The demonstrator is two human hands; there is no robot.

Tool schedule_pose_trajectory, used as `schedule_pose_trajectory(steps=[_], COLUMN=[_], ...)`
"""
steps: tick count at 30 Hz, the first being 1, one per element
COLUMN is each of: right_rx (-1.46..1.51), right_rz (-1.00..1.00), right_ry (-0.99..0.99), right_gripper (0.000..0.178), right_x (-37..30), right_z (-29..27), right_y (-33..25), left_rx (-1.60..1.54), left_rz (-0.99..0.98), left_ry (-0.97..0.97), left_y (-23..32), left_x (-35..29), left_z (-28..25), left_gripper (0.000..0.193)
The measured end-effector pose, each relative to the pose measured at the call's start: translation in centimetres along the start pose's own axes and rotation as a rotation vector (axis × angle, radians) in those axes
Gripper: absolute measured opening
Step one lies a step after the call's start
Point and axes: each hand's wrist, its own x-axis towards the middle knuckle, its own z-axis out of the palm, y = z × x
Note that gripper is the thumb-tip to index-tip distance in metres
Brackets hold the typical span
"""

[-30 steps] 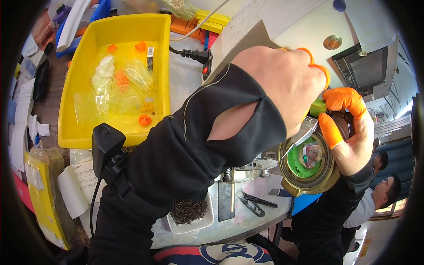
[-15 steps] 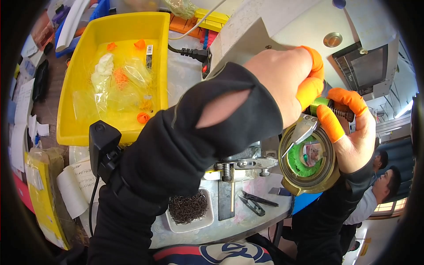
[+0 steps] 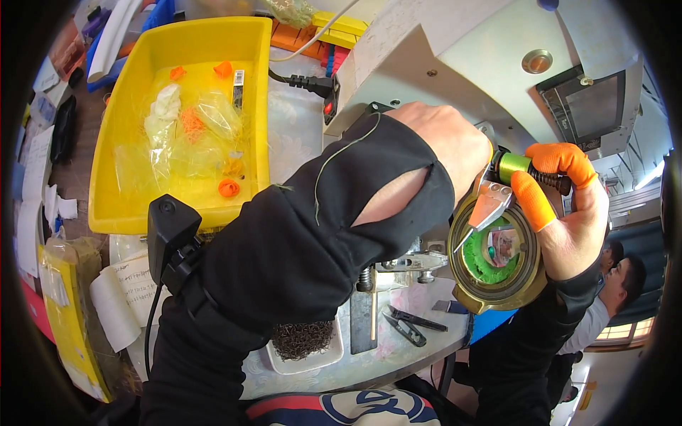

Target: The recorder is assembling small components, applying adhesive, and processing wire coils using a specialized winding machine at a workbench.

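My right hand (image 3: 572,220), with orange covers on its fingertips, has its thumb and a finger closed around a shiny green cylinder (image 3: 513,168) with a dark coil spring. Below the cylinder is a round brass-coloured ring housing (image 3: 459,287) with a green inner ring (image 3: 476,266) and a small window. A pointed metal piece (image 3: 490,206) reaches over that housing and reflects orange. My left hand (image 3: 447,135) is bent at the wrist beside the cylinder, against the pale machine; its fingers are hidden behind the back of the hand.
A yellow tray (image 3: 261,128) at left contains clear plastic bags and orange finger covers. Near me are a white dish (image 3: 305,366) of dark wire pieces and black thread snips (image 3: 415,326). A grey machine (image 3: 490,50) with a screen stands at right. Other people sit beyond.
My left hand has drawn left and down, away from the green cylinder, and its orange-covered fingers have gone out of sight. My right hand stays nearly in place.
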Motion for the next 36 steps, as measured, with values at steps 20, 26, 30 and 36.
schedule_pose_trajectory(steps=[20, 26, 30, 36], right_rx=[0.070, 0.050, 0.010, -0.302], right_rz=[-0.041, 0.037, 0.090, -0.051], right_ry=[0.022, 0.042, 0.036, 0.002], right_gripper=[0.023, 0.022, 0.023, 0.035], right_x=[0.1, 0.1, 0.1, 0.0], right_z=[0.1, 0.1, 0.1, 0.1], right_y=[0.3, -0.1, -0.1, -0.3], left_rx=[0.002, -0.030, -0.036, -0.071], left_rz=[-0.100, -0.072, -0.094, -0.152], left_ry=[0.213, 0.247, 0.208, 0.077], left_y=[0.5, 0.6, 0.9, 1.2], left_x=[-0.4, -0.6, -0.6, -0.7], left_z=[-0.1, -0.3, -0.8, -1.4], left_gripper=[0.009, 0.009, 0.016, 0.024])
